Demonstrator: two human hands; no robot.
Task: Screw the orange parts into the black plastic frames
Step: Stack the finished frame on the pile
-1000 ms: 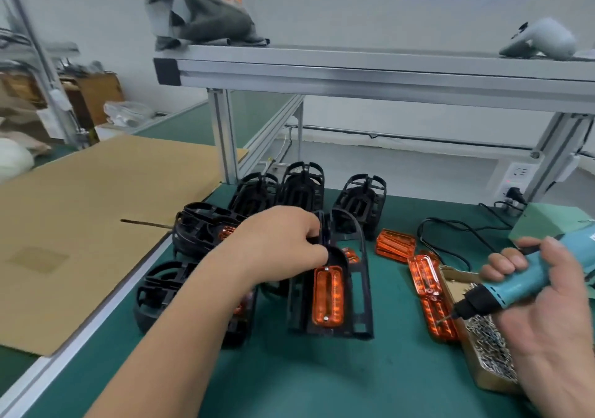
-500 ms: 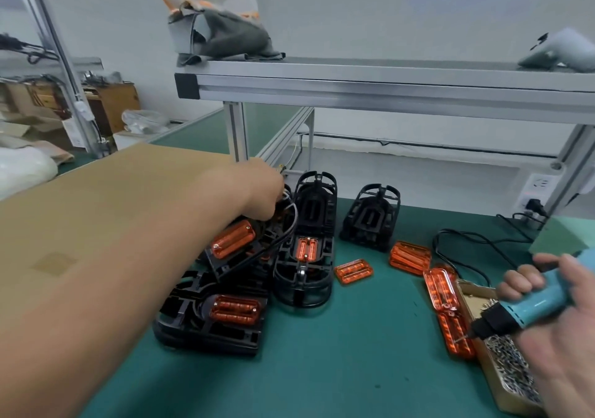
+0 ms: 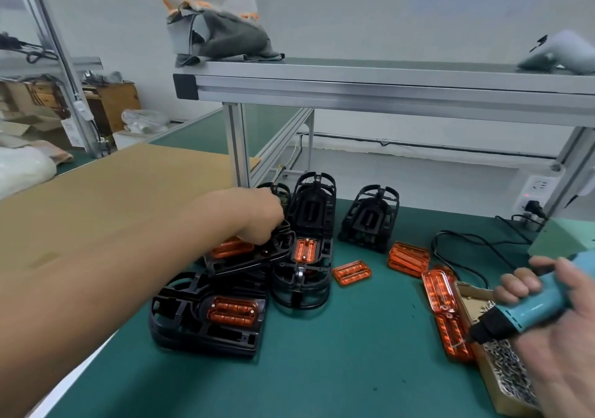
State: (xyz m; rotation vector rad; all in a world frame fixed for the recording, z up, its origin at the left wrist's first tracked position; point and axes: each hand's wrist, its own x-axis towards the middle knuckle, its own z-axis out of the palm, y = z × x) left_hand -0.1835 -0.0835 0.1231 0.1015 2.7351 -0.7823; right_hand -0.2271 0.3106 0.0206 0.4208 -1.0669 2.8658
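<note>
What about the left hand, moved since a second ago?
Yes. The left hand has gone back and left, nearer the aluminium post, and now grips the tilted black frame.

Bare worktop (image 3: 338, 379) lies open from the centre down to 6 o'clock. From 9 to 11 o'clock a heap of black frames (image 3: 199, 334) bars the way, some of them stacked and tilted. Loose orange parts (image 3: 409, 258) and a screw box (image 3: 492, 385) crowd 3 to 4 o'clock — and the shelf beam (image 3: 386, 95) caps 12 o'clock.
</note>
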